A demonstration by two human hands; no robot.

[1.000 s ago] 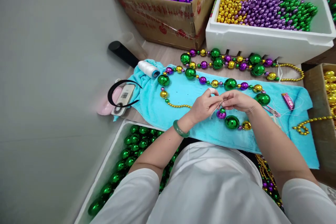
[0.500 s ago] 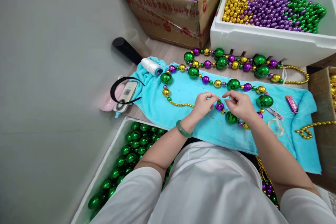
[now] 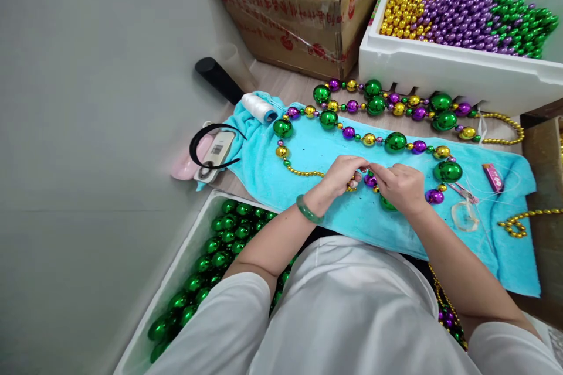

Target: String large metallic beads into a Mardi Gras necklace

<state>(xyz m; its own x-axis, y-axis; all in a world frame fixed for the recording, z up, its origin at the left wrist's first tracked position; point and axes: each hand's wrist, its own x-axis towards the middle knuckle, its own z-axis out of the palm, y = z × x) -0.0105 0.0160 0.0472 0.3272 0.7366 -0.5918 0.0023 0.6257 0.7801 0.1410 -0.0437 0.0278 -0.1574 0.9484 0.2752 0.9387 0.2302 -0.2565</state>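
Note:
A bead necklace [image 3: 395, 142] of large green, purple and gold beads lies in a loop on a turquoise towel [image 3: 321, 149]. Small gold beads form its left lower part. My left hand [image 3: 345, 176], with a green bangle on the wrist, is closed in a pinch on the necklace where the gold strand meets the coloured beads. Against its fingertips press those of my right hand [image 3: 402, 187], also closed; whatever they pinch is too small to make out. This hand hides part of the lower beads. A purple bead [image 3: 370, 180] hangs just below the fingertips.
Behind the towel lies another bead necklace [image 3: 441, 102]. A carton [image 3: 281, 26] of purple beads and a foam box [image 3: 440, 61] of small beads stand beyond. Thread spool [image 3: 259, 108], headband [image 3: 193, 149], small scissors [image 3: 464, 192] and a pink packet [image 3: 493, 178] lie around. Green beads [image 3: 220, 259] fill a left box.
My right hand has moved left and its fingertips now meet those of my left hand, where a gap was before. The view has shifted slightly.

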